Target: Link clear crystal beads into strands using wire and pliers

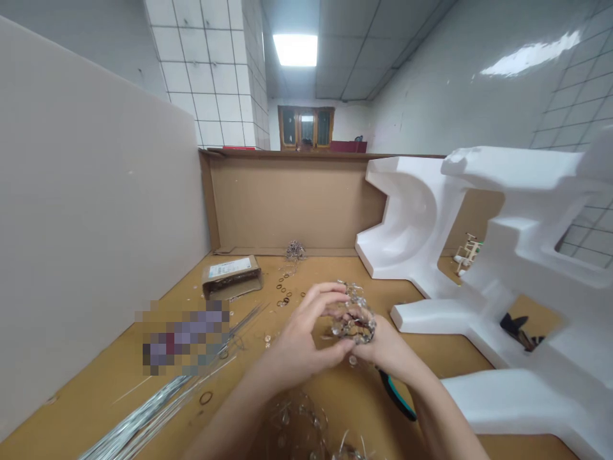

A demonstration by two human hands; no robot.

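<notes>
A tangle of silvery wire with clear beads [357, 326] is between my two hands above the tabletop. My left hand [313, 326] curves about its left side, the thumb at its lower edge and the fingers over the top. From the right, my right hand [376, 345] grips the same beaded wire piece, its fingers partly hidden behind the wire and my left hand. Pliers with a black and teal handle [397, 396] lie partly under my right forearm. More beaded wire [299, 415] rests near the front edge, partly covered by my left forearm.
Straight silver wires [148, 409] lie at the left beside a pixelated purple item [186, 335]. Behind them stands a small open cardboard box [232, 278]. Dark rings [285, 294] and a wire clump [295, 250] are farther back. White foam packing [431, 319] borders the right side, cardboard [287, 198] the back.
</notes>
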